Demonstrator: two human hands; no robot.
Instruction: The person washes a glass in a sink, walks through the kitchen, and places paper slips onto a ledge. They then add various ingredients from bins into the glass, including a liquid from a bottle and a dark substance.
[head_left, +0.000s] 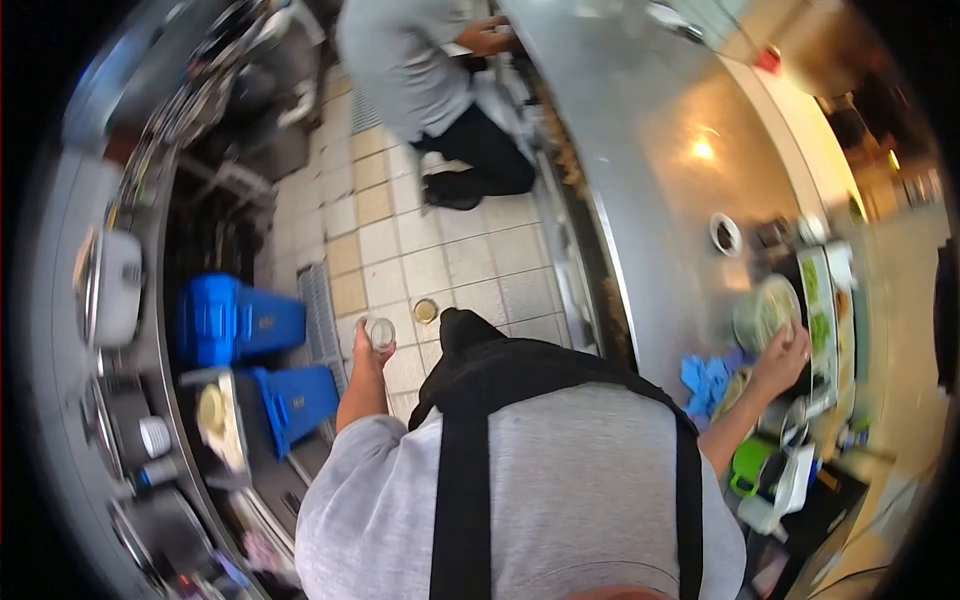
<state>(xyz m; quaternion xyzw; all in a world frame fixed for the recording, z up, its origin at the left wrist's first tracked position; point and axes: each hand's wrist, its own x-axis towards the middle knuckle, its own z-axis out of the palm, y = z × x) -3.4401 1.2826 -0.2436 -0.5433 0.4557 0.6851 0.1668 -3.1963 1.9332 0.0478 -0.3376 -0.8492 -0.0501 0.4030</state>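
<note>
On the left, my left hand [362,352] is wrapped round a small clear cup [380,334], held above the tiled floor. My right hand [780,365] reaches over the steel counter [660,230] on the right. Its fingers are curled together at the near rim of a clear round tub [750,325] with pale green contents. Whatever they pinch, if anything, is too small to tell. Just left of that forearm lies a crumpled blue cloth or glove [706,380]. A small white bowl [725,234] with dark contents stands farther up the counter.
Ahead, a person in a light top [410,75] crouches at the counter's front. Blue bins [265,320] stand at my left beneath a shelf with pans. A round brass-coloured disc [426,310] is on the floor. Trays with green food [818,300] line the counter's far side.
</note>
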